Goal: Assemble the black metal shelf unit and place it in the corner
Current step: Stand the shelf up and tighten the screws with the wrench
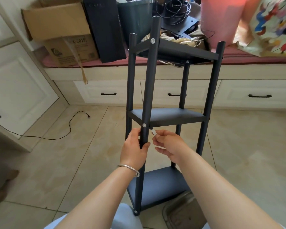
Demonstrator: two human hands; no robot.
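The black metal shelf unit (168, 116) stands upright on the tiled floor in front of me, with three shelves between several round posts. My left hand (135, 149) grips the nearest post (149, 83) just below the middle shelf, under a silver screw head (144, 125). My right hand (168, 146) pinches a small silver tool (153, 131) beside that post, its tip near the corner of the middle shelf. A bangle circles my left wrist.
A window seat with white drawers (172, 93) runs behind the unit, piled with a cardboard box (59, 28), black boxes, cables and cushions. A white cabinet (15, 90) stands at left. A black cable (56, 134) lies on the floor. A clear plastic packet (182, 214) lies beside my right forearm.
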